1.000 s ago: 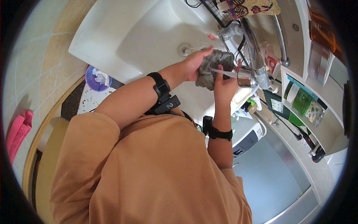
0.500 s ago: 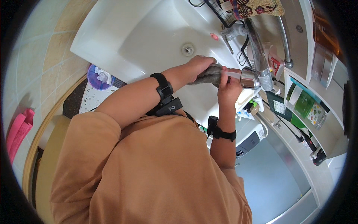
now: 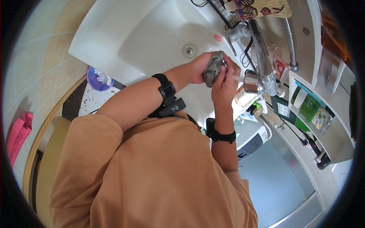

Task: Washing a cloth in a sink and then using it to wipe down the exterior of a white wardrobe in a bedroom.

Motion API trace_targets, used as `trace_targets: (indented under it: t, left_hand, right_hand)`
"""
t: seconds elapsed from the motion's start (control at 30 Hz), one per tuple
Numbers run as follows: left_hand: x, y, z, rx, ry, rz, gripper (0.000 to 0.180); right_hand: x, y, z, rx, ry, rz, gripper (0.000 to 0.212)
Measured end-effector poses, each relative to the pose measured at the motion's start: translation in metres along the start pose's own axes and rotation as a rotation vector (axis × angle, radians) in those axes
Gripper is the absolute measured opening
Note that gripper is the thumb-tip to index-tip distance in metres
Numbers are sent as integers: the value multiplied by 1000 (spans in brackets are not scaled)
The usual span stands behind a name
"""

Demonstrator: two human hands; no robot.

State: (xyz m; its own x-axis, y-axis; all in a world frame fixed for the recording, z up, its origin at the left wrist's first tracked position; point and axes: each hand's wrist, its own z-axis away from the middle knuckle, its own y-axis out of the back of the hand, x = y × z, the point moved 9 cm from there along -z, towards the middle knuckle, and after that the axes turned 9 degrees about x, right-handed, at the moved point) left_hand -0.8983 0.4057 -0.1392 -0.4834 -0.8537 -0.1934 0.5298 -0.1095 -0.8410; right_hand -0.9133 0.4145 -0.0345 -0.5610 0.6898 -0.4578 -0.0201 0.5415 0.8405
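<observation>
A wet grey cloth [image 3: 214,68], bunched into a lump, is squeezed between my two hands over the white basin [image 3: 148,41]. My left hand [image 3: 198,67] wraps it from the left side. From the right, the fingers of my right hand [image 3: 226,80] press against it. Just beside my right hand is the chrome spout of the faucet [image 3: 252,81], with a stream of water coming from it toward that hand. The drain [image 3: 189,50] lies beyond my left hand.
A small pink-red piece [image 3: 217,38] lies by the faucet base. Black wire baskets, a patterned cloth [image 3: 262,8] and shelves with bottles [image 3: 310,106] stand to the right. At left are a purple bin [image 3: 99,79] and a pink towel [image 3: 19,133].
The cloth, stretched out under the spout before, is now gathered into a compact lump. My right hand has drawn slightly left, away from the spout.
</observation>
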Motion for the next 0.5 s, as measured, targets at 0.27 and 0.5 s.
trace_targets:
  t: [0.27, 0.5]
  left_hand:
    - [1, 8, 0, 186, -33, 118, 44]
    - [-1, 28, -16, 273, -73, 98, 37]
  right_hand:
    - [9, -16, 8, -28, -50, -32, 40]
    - [12, -29, 12, -63, 8, 92, 24]
